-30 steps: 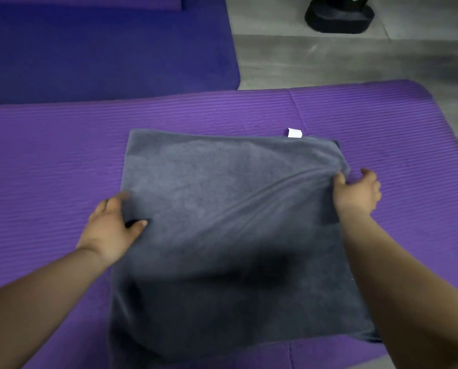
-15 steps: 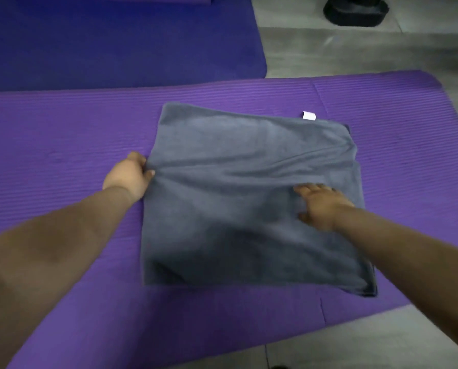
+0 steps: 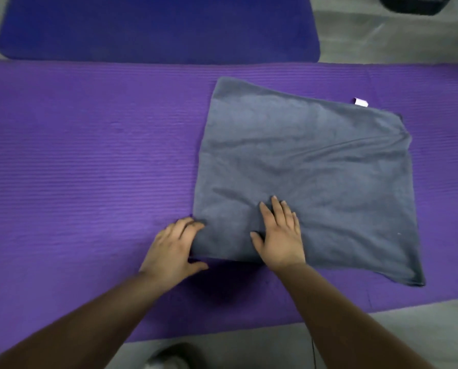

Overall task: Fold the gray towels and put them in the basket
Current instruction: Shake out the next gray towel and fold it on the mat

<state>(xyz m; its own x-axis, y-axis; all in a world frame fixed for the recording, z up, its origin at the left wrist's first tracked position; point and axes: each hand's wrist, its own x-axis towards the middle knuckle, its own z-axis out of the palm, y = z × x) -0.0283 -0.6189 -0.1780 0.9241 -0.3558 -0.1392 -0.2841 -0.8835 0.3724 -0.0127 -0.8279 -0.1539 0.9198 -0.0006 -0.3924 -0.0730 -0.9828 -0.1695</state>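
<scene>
Right hand [image 3: 280,235] lies spread flat on the gray towel [image 3: 307,177] on the purple mat [image 3: 89,169] while my left hand [image 3: 173,249] curls closed on its near-left corner, and I fear lifting it unevenly will skew the fold.

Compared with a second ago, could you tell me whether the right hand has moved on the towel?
Yes. The right hand left the gray towel's right edge, below the white tag, for its near-left part.
</scene>
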